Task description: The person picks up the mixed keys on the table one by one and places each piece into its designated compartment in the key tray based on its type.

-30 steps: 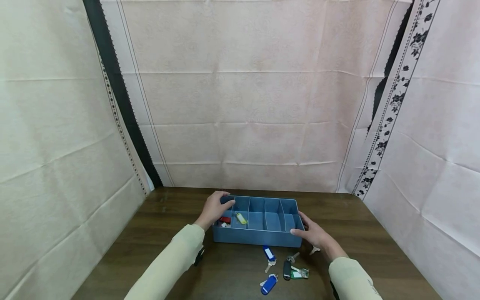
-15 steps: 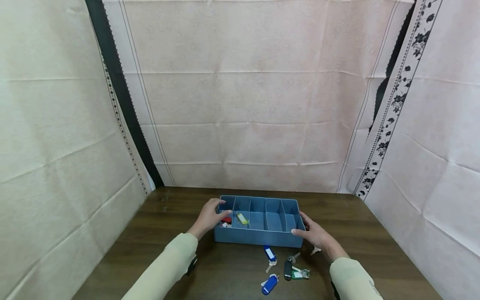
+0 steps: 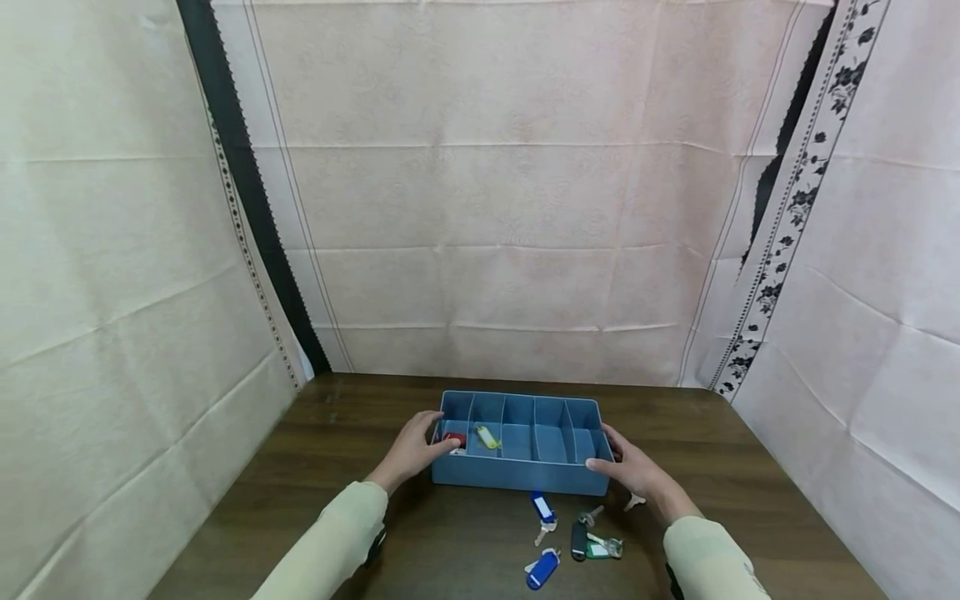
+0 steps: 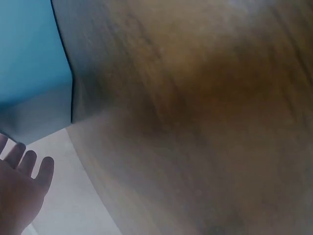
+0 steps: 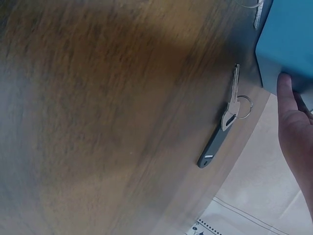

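Note:
A blue divided box (image 3: 517, 477) stands on the table. Its leftmost compartment holds a red tag (image 3: 453, 437), the one beside it a yellow-green tag (image 3: 487, 437). My left hand (image 3: 408, 452) is at the box's left end, thumb over the near corner; in the left wrist view that hand (image 4: 19, 191) has its fingers spread and extended beside the box (image 4: 29, 58). Round the right end, my right hand (image 3: 641, 475) grips the near corner, thumb in front, fingers at the side. The right wrist view shows this hand (image 5: 296, 132) against the box wall (image 5: 293, 39).
In front of the box lie two blue-tagged keys (image 3: 542, 507), a black tag (image 3: 579, 540) and a green tag (image 3: 598, 551). Another key (image 3: 634, 502) is beside my right hand; the right wrist view shows a key with a black tag (image 5: 213, 144). Cloth hangs around the table (image 3: 420, 533).
My left hand has moved from above the leftmost compartment, toward me and left, to the box's left end. A dark thing seen at its fingers earlier no longer shows there. My right hand stays put.

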A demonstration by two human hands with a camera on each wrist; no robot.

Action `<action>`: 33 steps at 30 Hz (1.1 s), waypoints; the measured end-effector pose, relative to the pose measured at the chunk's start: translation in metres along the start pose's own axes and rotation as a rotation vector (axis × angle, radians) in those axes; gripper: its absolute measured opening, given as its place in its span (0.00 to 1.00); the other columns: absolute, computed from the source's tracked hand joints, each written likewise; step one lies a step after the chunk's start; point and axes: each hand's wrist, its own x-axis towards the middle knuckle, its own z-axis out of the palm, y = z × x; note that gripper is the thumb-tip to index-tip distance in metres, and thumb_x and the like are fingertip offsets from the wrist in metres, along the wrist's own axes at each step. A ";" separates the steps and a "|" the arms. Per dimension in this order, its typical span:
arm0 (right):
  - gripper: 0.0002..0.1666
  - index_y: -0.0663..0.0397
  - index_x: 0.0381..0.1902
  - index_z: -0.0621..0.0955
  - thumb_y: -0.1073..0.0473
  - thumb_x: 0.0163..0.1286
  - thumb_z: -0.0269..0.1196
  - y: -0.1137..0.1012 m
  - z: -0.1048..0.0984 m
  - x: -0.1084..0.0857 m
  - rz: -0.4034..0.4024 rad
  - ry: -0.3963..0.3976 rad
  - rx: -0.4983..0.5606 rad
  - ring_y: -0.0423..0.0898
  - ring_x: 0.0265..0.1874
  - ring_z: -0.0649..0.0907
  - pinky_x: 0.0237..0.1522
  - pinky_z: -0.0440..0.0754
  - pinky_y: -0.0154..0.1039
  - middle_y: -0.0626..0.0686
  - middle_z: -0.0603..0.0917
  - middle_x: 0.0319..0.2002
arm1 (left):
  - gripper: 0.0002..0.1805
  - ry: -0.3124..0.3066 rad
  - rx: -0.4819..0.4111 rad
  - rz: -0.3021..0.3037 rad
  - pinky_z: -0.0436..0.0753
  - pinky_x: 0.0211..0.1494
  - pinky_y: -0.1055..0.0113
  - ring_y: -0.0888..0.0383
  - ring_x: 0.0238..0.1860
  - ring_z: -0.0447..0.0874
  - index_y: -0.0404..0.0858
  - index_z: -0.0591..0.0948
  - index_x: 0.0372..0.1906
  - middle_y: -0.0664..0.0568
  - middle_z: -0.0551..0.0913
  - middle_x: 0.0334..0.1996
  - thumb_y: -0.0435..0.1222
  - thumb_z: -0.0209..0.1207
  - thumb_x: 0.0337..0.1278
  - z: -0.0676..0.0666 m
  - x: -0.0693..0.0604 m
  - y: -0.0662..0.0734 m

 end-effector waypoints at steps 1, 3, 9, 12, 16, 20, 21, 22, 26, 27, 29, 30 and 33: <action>0.60 0.47 0.80 0.50 0.34 0.62 0.67 0.001 0.000 0.000 0.003 0.000 0.001 0.73 0.71 0.55 0.63 0.57 0.75 0.70 0.54 0.75 | 0.42 -0.003 -0.004 -0.006 0.62 0.69 0.36 0.39 0.71 0.61 0.38 0.69 0.71 0.40 0.65 0.71 0.56 0.66 0.57 0.001 0.000 -0.001; 0.59 0.47 0.80 0.50 0.34 0.63 0.66 0.002 -0.001 0.000 0.006 -0.003 0.001 0.73 0.72 0.55 0.63 0.57 0.75 0.70 0.54 0.75 | 0.42 -0.009 -0.008 -0.019 0.62 0.68 0.35 0.39 0.71 0.61 0.39 0.68 0.72 0.41 0.66 0.71 0.56 0.66 0.57 0.001 -0.001 -0.002; 0.60 0.46 0.80 0.49 0.33 0.62 0.66 0.004 -0.004 -0.003 0.013 -0.008 0.014 0.73 0.72 0.54 0.63 0.56 0.75 0.70 0.53 0.75 | 0.44 -0.038 -0.003 -0.039 0.60 0.68 0.34 0.38 0.73 0.59 0.43 0.66 0.74 0.42 0.64 0.73 0.55 0.67 0.56 0.003 -0.002 -0.001; 0.60 0.47 0.80 0.49 0.33 0.62 0.66 0.007 -0.007 -0.004 0.013 -0.009 0.014 0.73 0.71 0.55 0.63 0.57 0.75 0.70 0.53 0.75 | 0.45 -0.052 -0.002 -0.036 0.59 0.68 0.33 0.39 0.73 0.57 0.44 0.65 0.75 0.43 0.63 0.74 0.56 0.67 0.55 0.004 -0.002 -0.002; 0.59 0.48 0.80 0.49 0.35 0.63 0.66 0.010 -0.009 -0.004 0.001 -0.014 0.010 0.73 0.71 0.55 0.63 0.58 0.75 0.70 0.54 0.75 | 0.47 -0.065 -0.004 -0.032 0.59 0.68 0.32 0.38 0.73 0.57 0.44 0.64 0.75 0.42 0.62 0.74 0.58 0.67 0.54 0.004 -0.002 -0.002; 0.61 0.50 0.80 0.50 0.34 0.62 0.67 0.010 -0.010 -0.003 -0.016 -0.020 0.011 0.72 0.72 0.55 0.63 0.59 0.74 0.70 0.53 0.75 | 0.48 -0.080 0.013 -0.044 0.59 0.68 0.32 0.37 0.73 0.56 0.44 0.64 0.76 0.42 0.62 0.74 0.59 0.67 0.54 0.003 -0.002 -0.003; 0.61 0.50 0.80 0.50 0.34 0.61 0.67 0.010 -0.010 -0.003 -0.018 -0.018 0.009 0.72 0.72 0.55 0.63 0.59 0.74 0.70 0.53 0.75 | 0.48 -0.084 0.022 -0.045 0.59 0.68 0.32 0.37 0.73 0.56 0.45 0.64 0.76 0.41 0.62 0.74 0.60 0.66 0.53 0.003 -0.002 -0.003; 0.61 0.51 0.80 0.50 0.34 0.61 0.67 0.011 -0.010 -0.003 -0.019 -0.018 0.004 0.72 0.72 0.56 0.63 0.59 0.73 0.70 0.53 0.75 | 0.48 -0.088 0.029 -0.043 0.59 0.68 0.32 0.37 0.73 0.57 0.45 0.64 0.76 0.41 0.62 0.74 0.60 0.66 0.53 0.003 -0.002 -0.004; 0.60 0.52 0.80 0.50 0.35 0.62 0.67 0.009 -0.009 -0.002 -0.025 -0.003 -0.019 0.72 0.71 0.57 0.63 0.61 0.73 0.69 0.54 0.75 | 0.49 -0.094 0.054 -0.041 0.60 0.68 0.32 0.37 0.73 0.57 0.45 0.64 0.76 0.39 0.62 0.73 0.62 0.65 0.52 0.002 -0.001 -0.006; 0.59 0.52 0.79 0.50 0.36 0.64 0.67 0.008 -0.009 -0.002 -0.028 0.000 -0.022 0.72 0.71 0.58 0.63 0.61 0.72 0.69 0.55 0.75 | 0.49 -0.093 0.061 -0.050 0.60 0.68 0.33 0.37 0.73 0.57 0.46 0.64 0.76 0.40 0.62 0.73 0.63 0.65 0.52 0.002 -0.001 -0.006; 0.56 0.52 0.79 0.51 0.39 0.66 0.66 0.005 -0.007 -0.001 -0.034 0.003 -0.024 0.71 0.71 0.58 0.63 0.62 0.72 0.69 0.56 0.75 | 0.49 -0.088 0.073 -0.057 0.60 0.67 0.32 0.37 0.72 0.58 0.46 0.64 0.76 0.39 0.63 0.73 0.63 0.65 0.52 0.000 -0.001 -0.006; 0.55 0.53 0.79 0.51 0.41 0.67 0.66 0.004 -0.007 0.000 -0.040 0.000 -0.028 0.72 0.71 0.59 0.63 0.62 0.72 0.70 0.56 0.74 | 0.49 -0.084 0.079 -0.059 0.60 0.67 0.32 0.36 0.72 0.58 0.46 0.64 0.76 0.39 0.63 0.73 0.62 0.65 0.52 -0.001 -0.002 -0.005; 0.53 0.53 0.79 0.51 0.44 0.69 0.65 0.003 -0.005 0.002 -0.043 -0.004 -0.027 0.71 0.71 0.59 0.63 0.62 0.71 0.70 0.57 0.74 | 0.49 -0.082 0.107 -0.067 0.61 0.67 0.32 0.36 0.72 0.58 0.46 0.64 0.76 0.39 0.63 0.73 0.64 0.65 0.51 -0.004 -0.003 -0.005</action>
